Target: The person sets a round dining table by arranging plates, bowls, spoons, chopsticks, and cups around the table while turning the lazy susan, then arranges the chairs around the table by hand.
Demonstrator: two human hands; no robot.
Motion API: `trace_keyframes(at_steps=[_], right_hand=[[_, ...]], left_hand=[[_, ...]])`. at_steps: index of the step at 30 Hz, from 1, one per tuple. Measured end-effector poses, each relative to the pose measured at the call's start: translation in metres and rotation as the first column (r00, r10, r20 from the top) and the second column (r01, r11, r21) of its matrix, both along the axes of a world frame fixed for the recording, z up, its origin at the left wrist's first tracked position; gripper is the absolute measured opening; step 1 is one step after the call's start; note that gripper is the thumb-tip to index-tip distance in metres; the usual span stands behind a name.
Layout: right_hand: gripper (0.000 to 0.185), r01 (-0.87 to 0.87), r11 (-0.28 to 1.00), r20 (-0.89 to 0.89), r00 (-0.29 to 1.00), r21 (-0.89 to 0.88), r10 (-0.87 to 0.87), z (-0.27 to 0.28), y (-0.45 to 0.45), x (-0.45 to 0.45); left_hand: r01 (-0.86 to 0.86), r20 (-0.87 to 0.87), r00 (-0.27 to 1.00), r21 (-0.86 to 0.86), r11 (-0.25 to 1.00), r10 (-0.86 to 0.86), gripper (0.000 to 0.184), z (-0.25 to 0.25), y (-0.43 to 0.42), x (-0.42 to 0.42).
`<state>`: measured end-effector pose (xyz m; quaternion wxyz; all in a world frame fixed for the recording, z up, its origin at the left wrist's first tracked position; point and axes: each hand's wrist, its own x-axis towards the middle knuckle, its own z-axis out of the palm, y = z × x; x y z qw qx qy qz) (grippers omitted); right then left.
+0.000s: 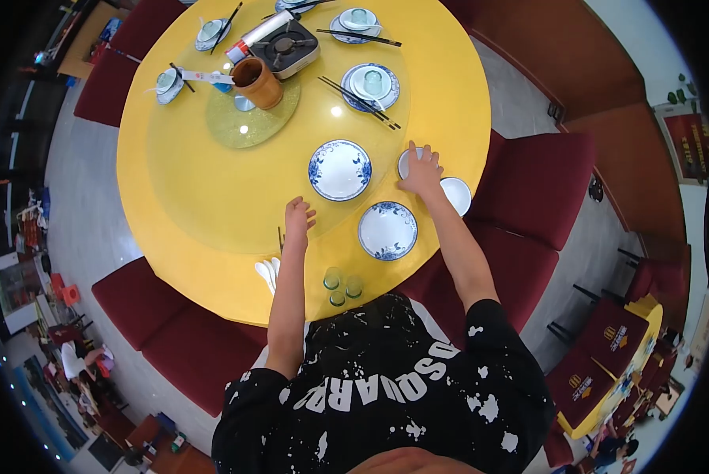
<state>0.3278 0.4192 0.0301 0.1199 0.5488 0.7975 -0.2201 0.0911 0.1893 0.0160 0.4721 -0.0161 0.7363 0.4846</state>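
Note:
My right hand is over a small white bowl at the right of the yellow table, fingers spread on its rim; whether it grips the bowl is hard to tell. Just below stands another white bowl. My left hand hovers with fingers apart and holds nothing. Between the hands lie two blue-patterned plates, one farther off and one nearer. White spoons lie beside my left forearm, with chopstick tips just above them. Several green glasses stand at the near edge.
Place settings with a plate, bowls, glasses and chopsticks line the far side. A portable stove and a brown wooden container stand farther back. Dark red chairs surround the yellow table.

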Motion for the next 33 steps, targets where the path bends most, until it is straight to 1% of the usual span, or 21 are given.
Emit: trace_keyframes(at_steps=[3,4,6,7,9,11,12,13,14,15,16,19,20,22,24,25,26,28,29,30,33], right_hand=[[0.106,0.031,0.999,-0.004,1.000,0.010,-0.031,0.014,0.004,-0.006],[0.105,0.023,0.998,-0.058,0.998,0.063,-0.019,0.022,0.000,-0.012],[0.103,0.002,0.987,-0.160,0.987,0.161,0.024,0.039,-0.013,-0.024],[0.102,-0.053,0.985,-0.207,0.974,0.165,0.087,0.043,-0.022,-0.035],[0.101,-0.171,0.970,-0.308,0.926,0.175,0.219,0.045,-0.046,-0.068],[0.101,-0.256,0.949,-0.266,0.917,0.183,0.298,0.034,-0.064,-0.099],[0.101,-0.301,0.934,-0.245,0.907,0.191,0.342,0.029,-0.073,-0.117],[0.101,-0.302,0.934,-0.238,0.909,0.192,0.343,0.026,-0.076,-0.132],[0.102,-0.301,0.937,-0.229,0.913,0.179,0.337,0.021,-0.080,-0.139],[0.102,-0.292,0.940,-0.216,0.920,0.175,0.326,0.019,-0.084,-0.145],[0.103,-0.311,0.934,-0.206,0.916,0.175,0.343,0.022,-0.085,-0.153],[0.107,-0.346,0.922,-0.166,0.912,0.176,0.374,0.023,-0.087,-0.155],[0.103,-0.366,0.882,-0.139,0.897,0.296,0.419,0.022,-0.091,-0.152],[0.096,-0.386,0.764,-0.069,0.871,0.517,0.487,0.028,-0.104,-0.144],[0.078,-0.459,0.786,-0.193,0.799,0.415,0.569,0.032,-0.129,-0.137],[0.071,-0.548,0.806,-0.226,0.776,0.222,0.590,0.037,-0.150,-0.131],[0.065,-0.623,0.782,-0.267,0.751,0.016,0.603,0.043,-0.175,-0.121],[0.066,-0.706,0.691,-0.205,0.707,-0.155,0.677,0.035,-0.224,-0.099],[0.063,-0.733,0.655,-0.181,0.680,-0.183,0.710,0.033,-0.240,-0.091],[0.059,-0.757,0.618,-0.157,0.651,-0.215,0.743,0.028,-0.251,-0.086],[0.053,-0.738,0.630,-0.224,0.674,-0.241,0.704,-0.006,-0.267,-0.073]], left_hand=[[-0.118,-0.061,0.990,0.088,0.989,0.124,0.046,0.021,-0.037,0.001],[-0.150,-0.168,0.971,0.135,0.979,0.172,0.043,0.020,-0.057,-0.002],[-0.208,-0.368,0.886,0.228,0.951,0.282,0.036,0.016,-0.104,-0.007],[-0.168,-0.646,0.739,0.098,0.981,0.191,0.031,0.024,-0.124,-0.003],[-0.185,-0.769,0.630,-0.014,0.983,0.108,0.033,0.024,-0.167,0.011],[-0.234,-0.866,0.499,-0.103,0.967,0.028,0.037,0.007,-0.207,0.024],[-0.245,-0.873,0.488,-0.158,0.957,-0.019,0.044,-0.002,-0.226,0.031],[-0.265,-0.897,0.421,-0.262,0.928,-0.133,0.049,-0.036,-0.247,0.034],[-0.284,-0.893,0.365,-0.377,0.882,-0.264,0.055,-0.058,-0.272,0.038],[-0.266,-0.777,0.576,-0.474,0.839,-0.256,0.060,-0.050,-0.280,0.045],[-0.222,-0.627,0.749,-0.543,0.810,-0.216,0.066,-0.048,-0.281,0.046],[-0.194,-0.694,0.680,-0.483,0.854,-0.238,0.059,-0.054,-0.293,0.053],[-0.184,-0.710,0.659,-0.471,0.863,-0.247,0.057,-0.055,-0.294,0.051],[-0.207,-0.686,0.698,-0.467,0.860,-0.204,0.052,-0.053,-0.293,0.046],[-0.201,-0.640,0.748,-0.472,0.858,-0.177,0.050,-0.048,-0.283,0.032],[-0.199,-0.681,0.713,-0.425,0.883,-0.167,0.044,-0.049,-0.280,0.028],[-0.160,-0.646,0.741,-0.436,0.886,-0.183,0.043,-0.049,-0.276,0.023],[-0.080,-0.568,0.792,-0.458,0.885,-0.223,0.039,-0.050,-0.267,0.008],[-0.109,-0.552,0.821,-0.402,0.909,-0.145,0.034,-0.069,-0.269,0.002],[-0.148,-0.566,0.818,-0.381,0.913,-0.103,0.033,-0.069,-0.268,0.001],[-0.241,-0.598,0.801,-0.317,0.917,0.003,0.030,-0.069,-0.267,0.001]])
